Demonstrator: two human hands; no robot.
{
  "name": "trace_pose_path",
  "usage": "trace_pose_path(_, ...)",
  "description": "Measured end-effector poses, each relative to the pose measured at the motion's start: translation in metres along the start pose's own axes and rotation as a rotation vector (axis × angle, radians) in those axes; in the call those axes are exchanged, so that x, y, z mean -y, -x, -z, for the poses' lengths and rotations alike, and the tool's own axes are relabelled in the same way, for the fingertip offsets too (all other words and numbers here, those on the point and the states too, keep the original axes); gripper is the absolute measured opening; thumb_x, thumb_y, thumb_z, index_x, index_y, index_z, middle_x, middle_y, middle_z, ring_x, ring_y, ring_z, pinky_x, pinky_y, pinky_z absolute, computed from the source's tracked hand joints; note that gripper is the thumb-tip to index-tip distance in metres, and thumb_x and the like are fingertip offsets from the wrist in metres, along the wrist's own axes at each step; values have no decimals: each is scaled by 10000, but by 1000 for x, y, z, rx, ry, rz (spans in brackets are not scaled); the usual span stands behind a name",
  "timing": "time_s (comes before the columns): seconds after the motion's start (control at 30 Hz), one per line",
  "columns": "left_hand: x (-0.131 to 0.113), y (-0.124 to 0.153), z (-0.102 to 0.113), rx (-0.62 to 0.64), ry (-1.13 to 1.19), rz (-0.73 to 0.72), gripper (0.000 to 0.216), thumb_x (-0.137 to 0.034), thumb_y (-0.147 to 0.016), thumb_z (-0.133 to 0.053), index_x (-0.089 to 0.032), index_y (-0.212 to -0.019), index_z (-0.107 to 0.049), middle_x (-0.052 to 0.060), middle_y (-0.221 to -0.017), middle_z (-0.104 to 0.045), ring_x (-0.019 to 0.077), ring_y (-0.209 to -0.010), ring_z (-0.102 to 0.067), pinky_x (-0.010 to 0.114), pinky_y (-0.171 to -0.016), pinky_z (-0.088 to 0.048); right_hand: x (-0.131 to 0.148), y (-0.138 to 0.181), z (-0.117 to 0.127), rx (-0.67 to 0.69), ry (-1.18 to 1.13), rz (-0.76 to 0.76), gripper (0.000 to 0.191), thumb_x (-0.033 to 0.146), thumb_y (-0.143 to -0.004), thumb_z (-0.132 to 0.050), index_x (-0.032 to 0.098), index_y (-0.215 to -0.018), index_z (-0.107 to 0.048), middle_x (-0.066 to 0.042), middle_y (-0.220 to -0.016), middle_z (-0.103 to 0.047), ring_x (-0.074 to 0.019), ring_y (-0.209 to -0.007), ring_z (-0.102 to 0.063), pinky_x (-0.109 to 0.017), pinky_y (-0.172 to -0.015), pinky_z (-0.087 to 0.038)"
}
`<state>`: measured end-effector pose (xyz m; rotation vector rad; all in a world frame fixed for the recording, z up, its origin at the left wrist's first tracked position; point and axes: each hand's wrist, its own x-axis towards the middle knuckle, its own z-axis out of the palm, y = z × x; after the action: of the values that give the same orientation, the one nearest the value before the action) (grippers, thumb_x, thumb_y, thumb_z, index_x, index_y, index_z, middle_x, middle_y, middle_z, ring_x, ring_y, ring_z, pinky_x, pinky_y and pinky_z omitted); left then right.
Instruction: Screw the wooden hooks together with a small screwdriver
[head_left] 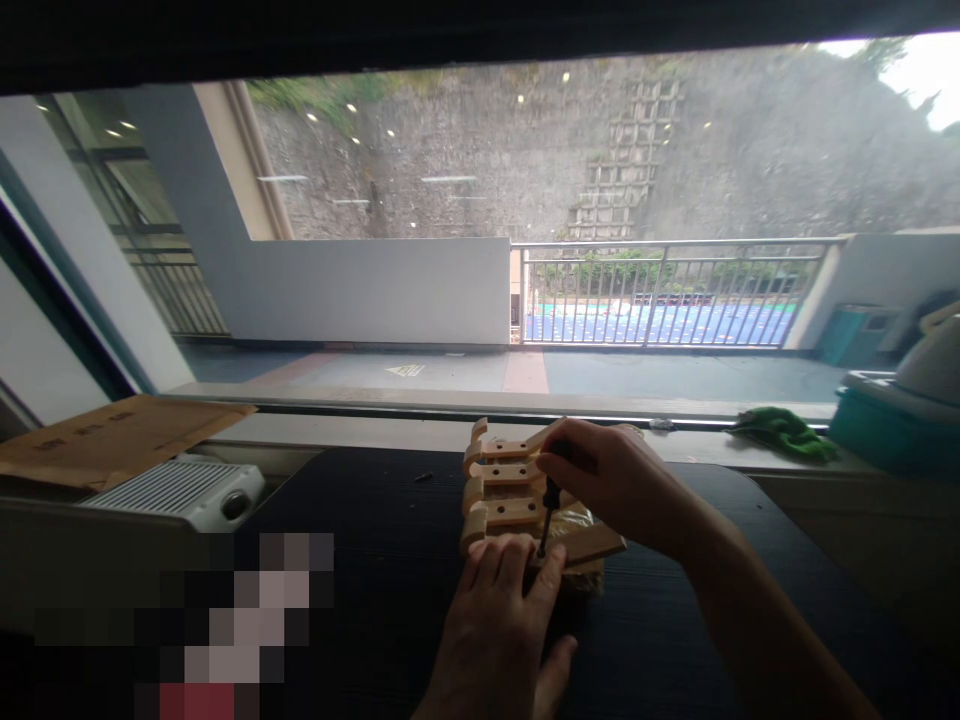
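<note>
A pale wooden rack with several hook-shaped pegs point(501, 487) lies on the dark table point(375, 560) in front of me. My right hand point(611, 480) is closed around the black handle of a screwdriver point(547, 515), whose tip points down at the wood near its front edge. My left hand point(499, 620) lies on the near end of the wooden piece with fingers stretched flat, pressing it down. A small clear bag sits partly hidden under the wood.
A white heater-like appliance point(180, 490) and a flat cardboard sheet point(112, 435) are at the left. A green cloth point(784, 432) and a teal box point(892, 430) rest on the window sill at right. A small screw point(424, 477) lies on the table.
</note>
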<state>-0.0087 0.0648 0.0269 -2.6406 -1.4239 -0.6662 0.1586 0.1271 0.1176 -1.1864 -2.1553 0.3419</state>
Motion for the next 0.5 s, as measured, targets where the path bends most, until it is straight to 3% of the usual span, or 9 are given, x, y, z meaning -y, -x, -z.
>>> trace_pose_path(0.27,1,-1,-2,-17,20,1,552,-367,-767,-623,-254,-1291,-493,100,-1184,-551,285,-1094,-499,463,-960,-417,-6,-3,-6,-43,51,-44,296,433,-869,-471,182,-801,-614,21,-597,-550,-86,-517,-442,-223,-463,-274)
trace_pose_path(0.5,1,1,-1,3,20,-2,556,-393,-785,-596,-252,-1309,-475,107,-1200,-545,289,-1119,-488,459,-968,-416,4,3,4,9,10,41,190,311,-875,-480,225,-916,-644,27,-663,-595,-90,-572,-475,-225,-515,-314)
